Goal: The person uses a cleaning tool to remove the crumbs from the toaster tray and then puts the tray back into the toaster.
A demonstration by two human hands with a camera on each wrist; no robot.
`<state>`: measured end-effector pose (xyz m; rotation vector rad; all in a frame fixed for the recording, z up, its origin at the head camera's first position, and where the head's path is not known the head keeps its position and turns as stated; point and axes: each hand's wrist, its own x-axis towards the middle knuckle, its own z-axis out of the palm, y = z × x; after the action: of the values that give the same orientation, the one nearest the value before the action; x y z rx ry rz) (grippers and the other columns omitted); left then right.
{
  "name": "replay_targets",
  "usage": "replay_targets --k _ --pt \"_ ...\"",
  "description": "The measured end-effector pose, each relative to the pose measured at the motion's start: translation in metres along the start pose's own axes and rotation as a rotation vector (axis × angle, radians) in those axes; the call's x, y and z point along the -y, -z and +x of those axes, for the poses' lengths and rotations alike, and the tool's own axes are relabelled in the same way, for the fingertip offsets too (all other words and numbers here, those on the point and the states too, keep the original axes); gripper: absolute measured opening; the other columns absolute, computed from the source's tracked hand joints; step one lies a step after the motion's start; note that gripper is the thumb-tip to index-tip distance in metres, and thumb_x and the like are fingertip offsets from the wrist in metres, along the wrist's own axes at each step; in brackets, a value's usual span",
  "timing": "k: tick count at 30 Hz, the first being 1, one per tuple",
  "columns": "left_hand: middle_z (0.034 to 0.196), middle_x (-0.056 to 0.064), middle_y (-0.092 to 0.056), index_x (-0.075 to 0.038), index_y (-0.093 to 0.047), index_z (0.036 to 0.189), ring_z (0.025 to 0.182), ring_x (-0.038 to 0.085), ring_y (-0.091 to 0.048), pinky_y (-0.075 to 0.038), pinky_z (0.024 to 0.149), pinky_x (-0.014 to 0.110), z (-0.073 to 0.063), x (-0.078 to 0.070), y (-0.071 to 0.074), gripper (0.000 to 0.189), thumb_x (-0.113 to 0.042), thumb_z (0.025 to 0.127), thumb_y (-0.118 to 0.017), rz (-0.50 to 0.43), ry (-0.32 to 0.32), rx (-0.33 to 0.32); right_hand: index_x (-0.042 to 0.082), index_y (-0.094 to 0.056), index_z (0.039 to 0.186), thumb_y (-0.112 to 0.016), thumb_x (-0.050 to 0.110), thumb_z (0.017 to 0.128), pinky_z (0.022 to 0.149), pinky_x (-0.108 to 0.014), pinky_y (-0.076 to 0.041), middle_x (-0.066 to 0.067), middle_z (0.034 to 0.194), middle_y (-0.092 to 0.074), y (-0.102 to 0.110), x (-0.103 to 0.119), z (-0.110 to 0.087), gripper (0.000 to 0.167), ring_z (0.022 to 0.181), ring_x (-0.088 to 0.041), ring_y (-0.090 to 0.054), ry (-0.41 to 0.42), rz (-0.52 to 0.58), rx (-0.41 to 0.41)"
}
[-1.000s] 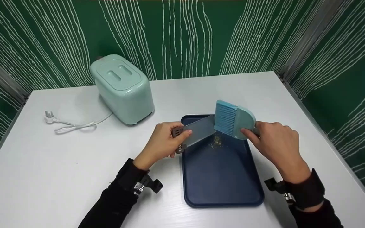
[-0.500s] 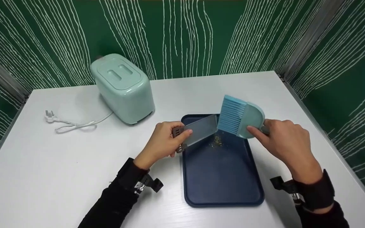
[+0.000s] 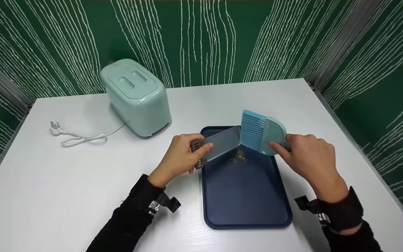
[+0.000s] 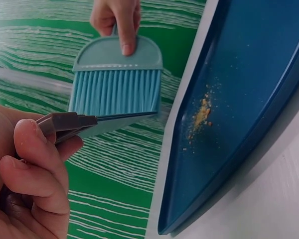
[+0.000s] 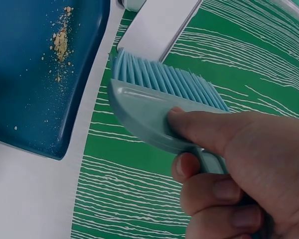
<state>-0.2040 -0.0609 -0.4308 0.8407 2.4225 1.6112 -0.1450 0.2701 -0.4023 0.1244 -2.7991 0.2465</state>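
Note:
My left hand (image 3: 179, 153) pinches a flat metal crumb tray (image 3: 223, 142) by its grey-brown end, thumb on top. The crumb tray is tilted above the far part of a dark blue tray (image 3: 247, 199). My right hand (image 3: 310, 157) grips the short handle of a light blue hand brush (image 3: 273, 134), thumb against its head. The bristles (image 5: 164, 79) are at the crumb tray's free end; in the left wrist view they rise just behind it. Yellowish crumbs (image 4: 202, 114) lie in the blue tray beneath.
A mint-green toaster (image 3: 136, 99) stands at the back left of the white table (image 3: 65, 189). Its white cord and plug (image 3: 55, 128) lie to the left of it. Green walls (image 3: 208, 42) with white streaks border the table at the back and sides.
The brush in my right hand has swung right and up off the crumb tray's end, then back left and down to it. My left hand and the crumb tray have hardly moved.

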Motion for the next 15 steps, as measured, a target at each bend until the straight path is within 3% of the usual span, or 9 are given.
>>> replay_targets --k 8,15 --pt "0.057 0.002 -0.059 -0.01 -0.068 0.086 0.034 0.012 -0.052 -0.041 0.039 0.026 0.0 0.0 0.0 0.026 -0.026 0.106 -0.07 0.007 -0.018 -0.004 0.015 -0.048 0.064 -0.074 0.048 0.099 0.046 -0.031 -0.023 -0.001 0.055 -0.042 0.002 -0.004 0.002 0.054 0.05 -0.02 -0.04 -0.029 0.048 0.142" --pt "0.058 -0.001 -0.059 -0.01 -0.07 0.089 0.034 0.011 -0.052 -0.043 0.038 0.027 0.001 0.001 -0.001 0.023 -0.026 0.106 -0.07 0.001 -0.008 -0.008 0.015 -0.068 0.081 -0.068 0.063 0.099 0.052 -0.032 -0.029 0.002 0.063 -0.046 0.014 -0.011 0.007 0.05 0.061 -0.018 -0.046 -0.066 0.142 0.36"
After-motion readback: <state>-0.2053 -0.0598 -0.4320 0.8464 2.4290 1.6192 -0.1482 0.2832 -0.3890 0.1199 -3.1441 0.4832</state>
